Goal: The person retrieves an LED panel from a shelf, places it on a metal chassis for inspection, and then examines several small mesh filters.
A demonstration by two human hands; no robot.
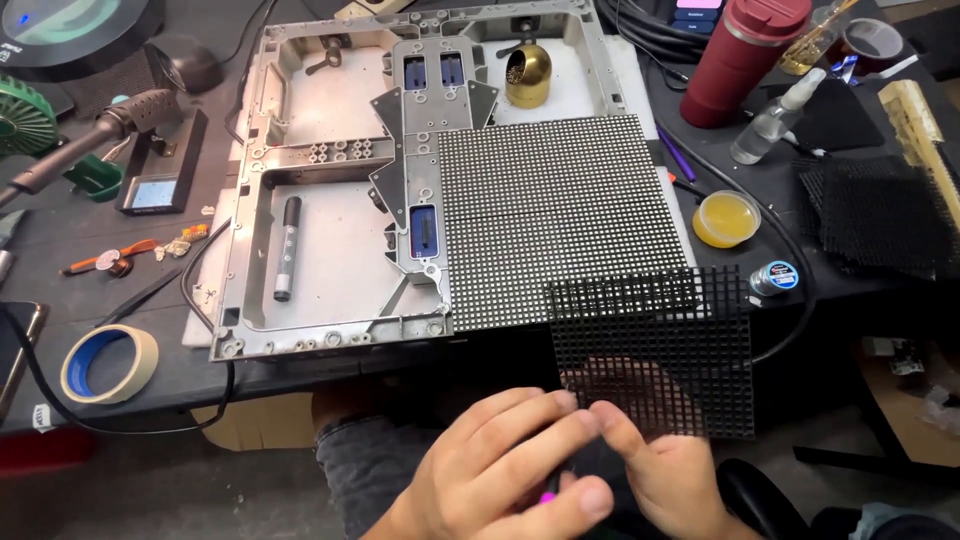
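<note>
My left hand (pixel 500 465) and my right hand (pixel 665 470) meet low in the view, over my lap, below the table's front edge. Their fingers close together around a small dark object with a pink tip (pixel 548 496), mostly hidden. A black plastic grid mask (pixel 650 350) hangs over the table edge just above my right hand, whose fingertips show behind its lower part. It overlaps the corner of a dark LED dot panel (pixel 560 215), which lies on a grey metal frame (pixel 330 250).
A black marker (pixel 287 247) lies in the frame, a brass dome (pixel 528 75) at its top. Masking tape roll (pixel 108 363) and hot air tool (pixel 90 140) at left. Red tumbler (pixel 745 55), spray bottle (pixel 775 115), yellow jar (pixel 726 218), more grids (pixel 880 215) at right.
</note>
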